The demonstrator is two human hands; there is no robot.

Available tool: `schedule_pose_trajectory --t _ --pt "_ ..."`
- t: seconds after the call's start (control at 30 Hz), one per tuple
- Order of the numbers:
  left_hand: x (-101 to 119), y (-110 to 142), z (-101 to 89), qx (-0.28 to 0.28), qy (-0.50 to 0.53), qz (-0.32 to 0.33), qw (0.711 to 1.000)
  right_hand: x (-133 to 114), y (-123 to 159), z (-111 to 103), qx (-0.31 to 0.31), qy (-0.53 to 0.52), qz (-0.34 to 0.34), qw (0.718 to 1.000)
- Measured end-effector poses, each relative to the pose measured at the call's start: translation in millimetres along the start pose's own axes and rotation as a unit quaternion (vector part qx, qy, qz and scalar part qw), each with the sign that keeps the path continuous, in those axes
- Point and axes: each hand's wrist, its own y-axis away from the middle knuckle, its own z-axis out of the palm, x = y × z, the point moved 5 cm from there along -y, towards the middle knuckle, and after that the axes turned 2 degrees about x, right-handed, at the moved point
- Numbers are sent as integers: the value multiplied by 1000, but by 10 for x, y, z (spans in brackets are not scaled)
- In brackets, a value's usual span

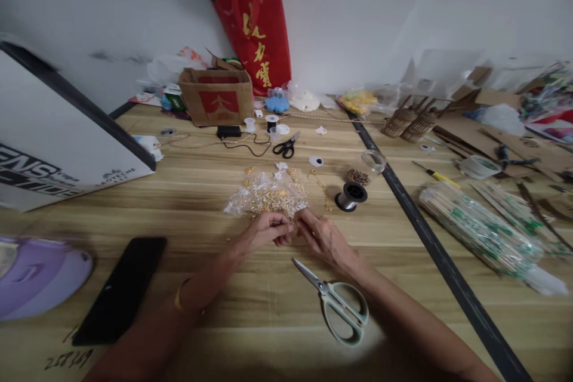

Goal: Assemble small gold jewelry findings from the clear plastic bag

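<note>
My left hand (272, 230) and my right hand (323, 237) meet at the middle of the table, fingertips almost touching. Both are pinched closed; whatever lies between the fingers is too small to make out. Just beyond them is a pile of gold and silver beads or findings (277, 194) on clear plastic bags. Scissors with pale green handles (344, 310) lie below my right hand, blades pointing up toward it. To the right of the pile stand a spool of wire (351, 197) and a small heap of brown beads (358, 177). A gold chain (321, 188) lies between pile and spool.
Black-handled scissors (286, 146), a black adapter (228, 131) and a paper bag (217, 98) are farther back. A black phone (120, 289) and a purple-white object (42, 277) lie left. Wrapped sticks (483, 233) and a yellow-handled tool (441, 176) lie right, past a dark strip (416, 224).
</note>
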Motion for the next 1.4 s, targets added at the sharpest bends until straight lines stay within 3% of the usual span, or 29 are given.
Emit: schedule_pose_trajectory --t 0.3,0.53,0.9,1.4 --pt "-77 3 -21 0 115 -29 993 14 -4 -20 11 -19 22 1000" --pt "-57 -18 -32 13 85 2 996 44 6 -15 19 -16 27 999" --pt "-32 -2 -27 30 57 -10 998 65 6 4 14 -11 42 999" --pt "-204 -80 -64 58 -11 -9 998 123 0 74 -1 47 35 998"
